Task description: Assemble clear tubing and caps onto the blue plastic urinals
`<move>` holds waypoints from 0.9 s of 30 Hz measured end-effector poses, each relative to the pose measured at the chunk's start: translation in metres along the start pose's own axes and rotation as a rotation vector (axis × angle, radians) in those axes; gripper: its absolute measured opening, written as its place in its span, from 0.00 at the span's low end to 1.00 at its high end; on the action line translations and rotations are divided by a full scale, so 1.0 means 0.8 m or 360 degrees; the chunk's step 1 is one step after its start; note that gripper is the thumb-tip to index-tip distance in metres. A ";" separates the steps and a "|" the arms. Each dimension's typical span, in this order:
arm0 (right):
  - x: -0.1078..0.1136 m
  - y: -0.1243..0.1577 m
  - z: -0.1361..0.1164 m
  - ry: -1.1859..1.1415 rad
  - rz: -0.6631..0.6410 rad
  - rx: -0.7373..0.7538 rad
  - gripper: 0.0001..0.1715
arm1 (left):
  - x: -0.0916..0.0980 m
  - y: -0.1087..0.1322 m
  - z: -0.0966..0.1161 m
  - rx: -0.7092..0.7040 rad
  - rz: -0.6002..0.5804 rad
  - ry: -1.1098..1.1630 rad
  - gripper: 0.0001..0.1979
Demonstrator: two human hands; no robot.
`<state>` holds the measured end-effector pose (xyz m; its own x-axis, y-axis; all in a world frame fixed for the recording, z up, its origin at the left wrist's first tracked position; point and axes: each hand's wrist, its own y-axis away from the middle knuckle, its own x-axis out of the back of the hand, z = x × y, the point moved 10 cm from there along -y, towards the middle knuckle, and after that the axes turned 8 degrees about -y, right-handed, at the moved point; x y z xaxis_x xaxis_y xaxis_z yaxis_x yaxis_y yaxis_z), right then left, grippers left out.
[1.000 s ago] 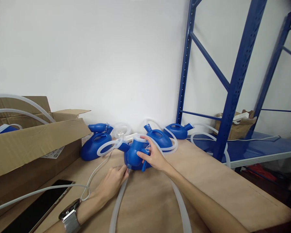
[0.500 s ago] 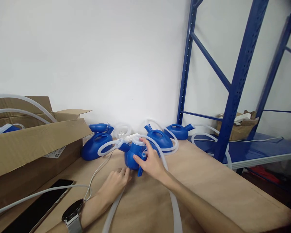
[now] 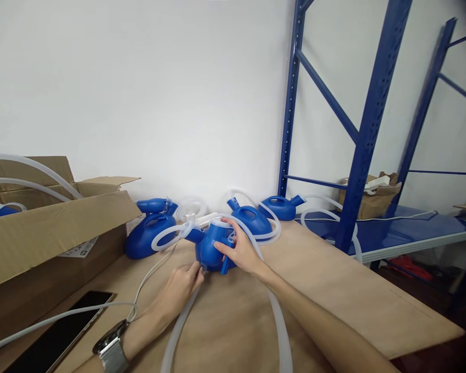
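A blue plastic urinal bottle (image 3: 207,249) with a pale rim at its top is on the brown table in front of me. My right hand (image 3: 239,249) grips its right side, fingers near the rim and thumb across the front. Low at the bottle's left front, my left hand (image 3: 186,282) is closed in a pinch. A small clear bit shows at those fingertips, too small to name. A clear hose (image 3: 178,331) runs down toward me from beside the left hand, and another hose (image 3: 277,321) passes behind the right wrist.
Several more blue urinal bottles (image 3: 149,235) with coiled hoses stand along the wall. A cardboard box (image 3: 62,228) with hoses is on the left. Before it lie a phone (image 3: 58,331) and a white cable (image 3: 81,308). A blue metal rack (image 3: 357,181) stands at the right.
The bottle has tipped, so its pale rim shows narrower and more of its rounded body faces me. My left fingers have drawn into a clearer pinch. The whole view has shifted slightly.
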<state>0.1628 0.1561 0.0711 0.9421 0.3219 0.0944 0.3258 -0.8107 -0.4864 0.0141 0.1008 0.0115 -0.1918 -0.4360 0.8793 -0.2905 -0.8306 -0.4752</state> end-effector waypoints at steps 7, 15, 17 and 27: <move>-0.003 -0.005 0.007 -0.0210 -0.0142 -0.0034 0.44 | 0.015 -0.004 -0.001 0.0102 0.0009 0.0276 0.15; -0.011 0.001 -0.009 -0.0193 -0.0262 0.0012 0.44 | 0.022 -0.003 -0.007 0.0149 0.0147 0.0527 0.16; -0.009 -0.001 -0.008 -0.0247 -0.0253 -0.0012 0.45 | 0.020 -0.004 -0.006 0.0147 0.0130 0.0573 0.15; 0.036 -0.017 0.028 -0.0746 0.0233 -0.0217 0.47 | 0.022 0.001 -0.012 0.0338 0.0032 0.0878 0.20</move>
<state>0.1838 0.1870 0.0611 0.8515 0.3596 -0.3816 0.2298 -0.9101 -0.3449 0.0014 0.0959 0.0265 -0.6713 -0.2550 0.6959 -0.0983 -0.9000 -0.4246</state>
